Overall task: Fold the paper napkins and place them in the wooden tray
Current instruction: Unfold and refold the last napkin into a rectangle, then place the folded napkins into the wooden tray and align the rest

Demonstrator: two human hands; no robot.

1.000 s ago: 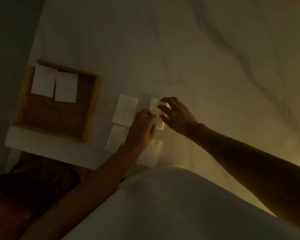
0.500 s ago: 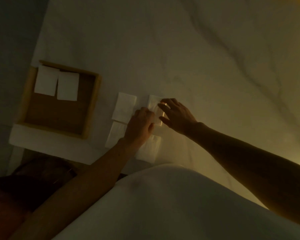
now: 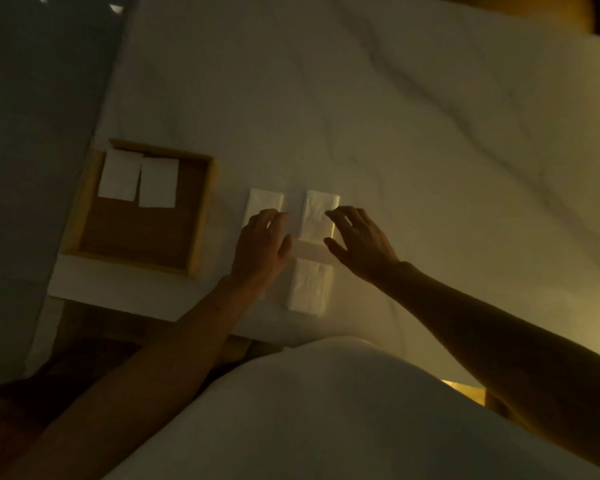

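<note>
Since a second ago we have spread our hands apart: left hand [image 3: 262, 242] rests flat, holding nothing, right hand [image 3: 355, 239] hovers wide, fingertips touching the far napkin [image 3: 317, 214], probably pressing its crease. Thin, crinkled white rectangles lie on smooth marble; two folded napkins [image 3: 139, 180] sit inside the square wooden tray [image 3: 205, 216].

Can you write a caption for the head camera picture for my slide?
Two hands press paper napkins on a marble table, beside a wooden tray.
</note>
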